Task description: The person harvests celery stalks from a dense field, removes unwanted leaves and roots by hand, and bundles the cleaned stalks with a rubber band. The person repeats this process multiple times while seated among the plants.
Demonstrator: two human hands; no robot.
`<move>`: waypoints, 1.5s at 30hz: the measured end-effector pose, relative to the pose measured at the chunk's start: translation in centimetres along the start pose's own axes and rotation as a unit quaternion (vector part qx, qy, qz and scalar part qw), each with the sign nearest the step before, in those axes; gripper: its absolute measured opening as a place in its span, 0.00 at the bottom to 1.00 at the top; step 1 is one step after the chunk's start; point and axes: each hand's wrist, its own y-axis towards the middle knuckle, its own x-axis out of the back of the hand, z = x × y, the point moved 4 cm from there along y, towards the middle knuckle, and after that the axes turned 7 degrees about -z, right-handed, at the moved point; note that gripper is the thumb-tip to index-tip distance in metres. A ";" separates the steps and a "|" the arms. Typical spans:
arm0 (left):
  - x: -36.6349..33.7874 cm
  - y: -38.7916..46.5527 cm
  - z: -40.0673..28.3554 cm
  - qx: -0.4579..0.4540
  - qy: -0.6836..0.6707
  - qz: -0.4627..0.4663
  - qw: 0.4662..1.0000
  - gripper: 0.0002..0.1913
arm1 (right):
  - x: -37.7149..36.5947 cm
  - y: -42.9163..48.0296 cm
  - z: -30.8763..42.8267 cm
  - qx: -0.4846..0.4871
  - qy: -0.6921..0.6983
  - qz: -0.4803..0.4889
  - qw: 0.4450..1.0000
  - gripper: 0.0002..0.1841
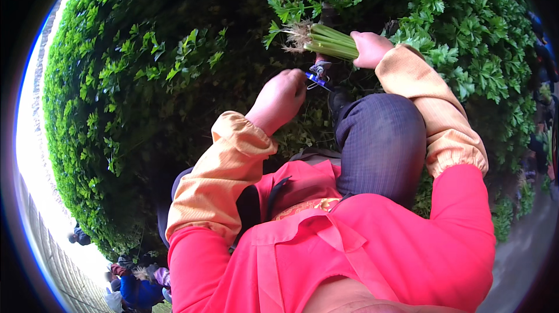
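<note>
My right hand (371,49) grips a bunch of celery (332,42) by its pale green stalks. The cut bunch lies sideways, its fibrous roots (298,37) pointing left. Below and to the left, my left hand (281,97) is curled, with its fingertips at one end of a narrow blue-purple strip (316,79). What the strip is cannot be made out clearly. A thin pale loop hangs beside it. Just above sits a knotted greyish-purple tie (321,67), partly hidden by the celery.
Dense leafy celery plants (471,42) stand at the right, and more foliage (83,107) rises at the left. My bent knee (380,138) is close below the right hand. Other people (139,289) are at the lower left, near a ribbed pale wall (56,247).
</note>
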 end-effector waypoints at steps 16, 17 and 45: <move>-6.3 12.3 2.8 -0.127 0.277 -0.011 0.953 0.42 | -2.1 1.5 3.5 -0.021 -0.108 -0.163 0.980 0.44; -6.1 12.6 2.8 -0.133 0.257 -0.008 0.957 0.42 | -2.6 2.2 3.1 -0.042 -0.082 -0.131 0.987 0.39; -8.5 14.8 9.0 -0.012 -0.142 -0.183 0.973 0.16 | -3.6 4.7 3.1 -0.036 0.001 -0.004 0.999 0.30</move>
